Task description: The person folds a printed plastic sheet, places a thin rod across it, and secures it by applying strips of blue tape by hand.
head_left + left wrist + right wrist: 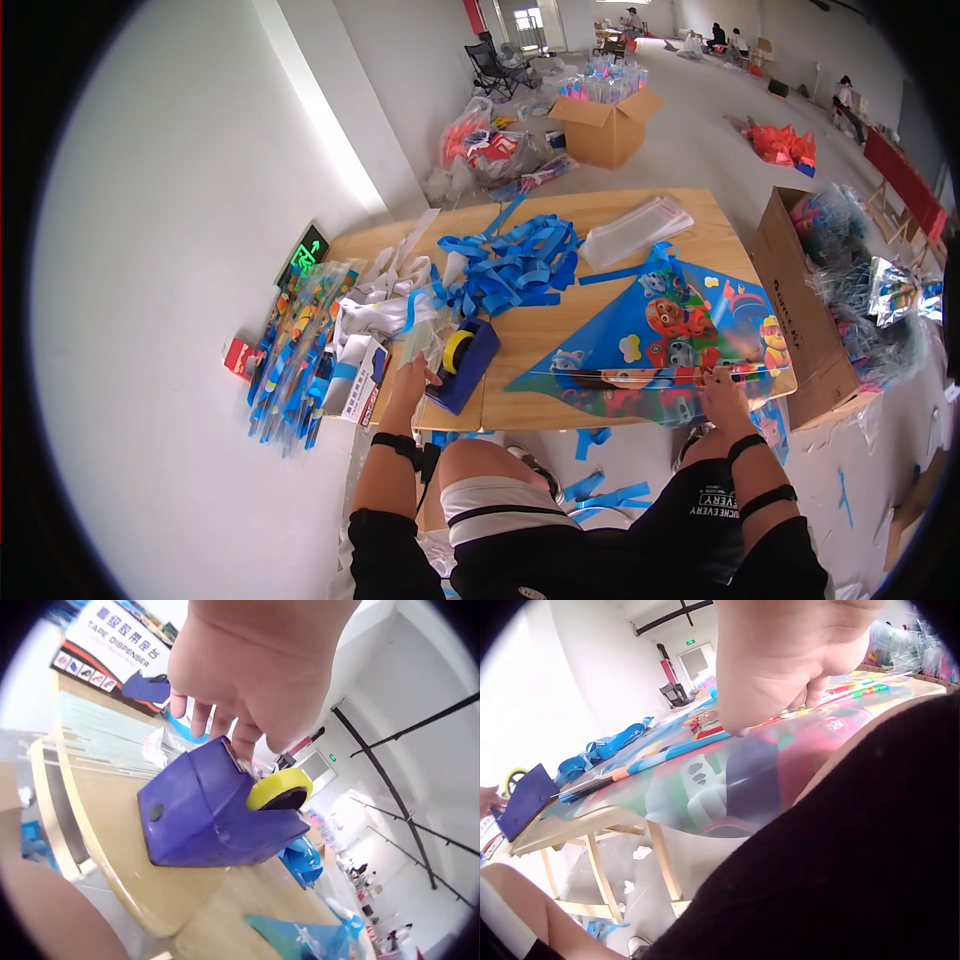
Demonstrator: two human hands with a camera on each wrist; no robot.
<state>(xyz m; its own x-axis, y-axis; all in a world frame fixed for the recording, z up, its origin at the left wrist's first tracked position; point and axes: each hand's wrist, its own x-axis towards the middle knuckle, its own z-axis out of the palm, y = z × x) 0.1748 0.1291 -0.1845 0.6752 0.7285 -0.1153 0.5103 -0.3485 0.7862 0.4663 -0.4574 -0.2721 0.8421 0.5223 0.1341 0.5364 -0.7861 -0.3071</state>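
Observation:
A kite (640,335) printed with cartoon dogs lies on the table's right half, its near part hanging past the front edge. A thin pale rod (650,378) runs across it. My right hand (722,395) curls its fingers at the rod over the kite; in the right wrist view the palm hides the fingertips. My left hand (255,682) reaches down to the cutter end of a blue tape dispenser (202,802) that carries a yellow-cored roll (281,789). The left fingers are extended and slightly spread right by the cutter, with their tips partly hidden behind the dispenser.
Blue ribbon (515,265) is heaped at the table's middle, beside white strips (390,285). Clear plastic sleeves (637,230) lie at the back. A dispenser carton (357,380) and wrapped bundles (300,350) are at the left; a large cardboard box (800,310) stands at the right.

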